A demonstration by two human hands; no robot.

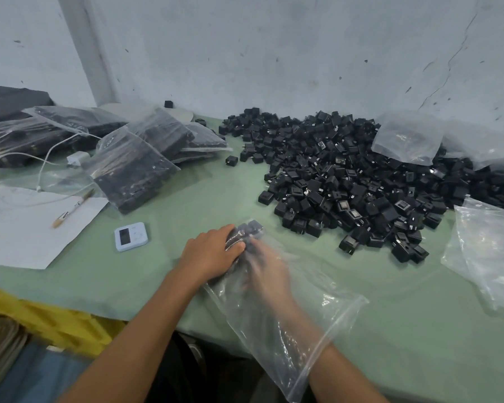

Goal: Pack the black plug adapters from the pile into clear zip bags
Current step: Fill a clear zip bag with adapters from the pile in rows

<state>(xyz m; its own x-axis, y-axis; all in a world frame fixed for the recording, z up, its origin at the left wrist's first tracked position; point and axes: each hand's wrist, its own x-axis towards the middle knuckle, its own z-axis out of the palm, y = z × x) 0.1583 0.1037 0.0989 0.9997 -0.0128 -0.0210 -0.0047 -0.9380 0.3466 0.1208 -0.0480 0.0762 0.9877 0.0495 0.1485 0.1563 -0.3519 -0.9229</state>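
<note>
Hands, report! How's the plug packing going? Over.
Left hand grips bag end over adapters. Right hand inside bag, blurred. Pile beyond, nothing blocking.

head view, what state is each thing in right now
zip bag: mouth open, a few adapters at its far end
left hand: grips the zip bag's far end from outside
right hand: inside the zip bag, blurred, grip unclear
adapter pile: loose, unpacked on the table
filled bags: packed, lying at the left
empty bags: unfilled, at the pile's right
timer: flat on the table
pen: lying on paper
</note>
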